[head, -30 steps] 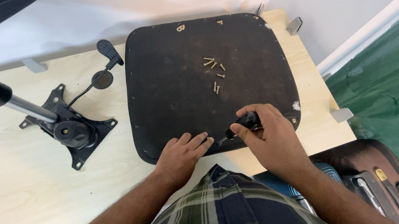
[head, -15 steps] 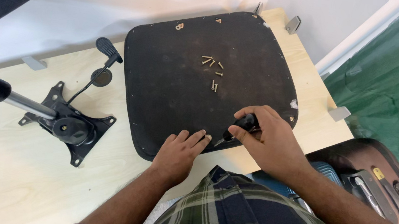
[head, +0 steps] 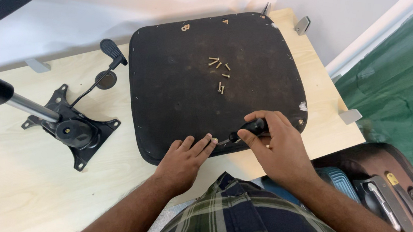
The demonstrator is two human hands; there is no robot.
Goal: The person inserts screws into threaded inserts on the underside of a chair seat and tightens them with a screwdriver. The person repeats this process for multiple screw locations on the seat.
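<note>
Both hands barely shifted; right hand (head: 277,146) grips black screwdriver (head: 248,129) at seat base (head: 189,88) lower edge, frame centre; left hand (head: 184,159) flat, fingertips pinning screw (head: 213,140); pale wooden table (head: 6,171), green floor (head: 403,90) right.

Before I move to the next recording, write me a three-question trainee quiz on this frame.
1. True or false: the right hand holds a black-handled screwdriver.
2. Where do the loose screws lie?
A. on the wooden table
B. on the black seat pad
C. in the open case
3. Fill in: the left hand presses its fingertips on the pad's near ____.

Key
1. True: its tip points toward the left fingertips.
2. B: they sit clustered near the pad's middle.
3. Edge, right beside the screwdriver tip.
</note>
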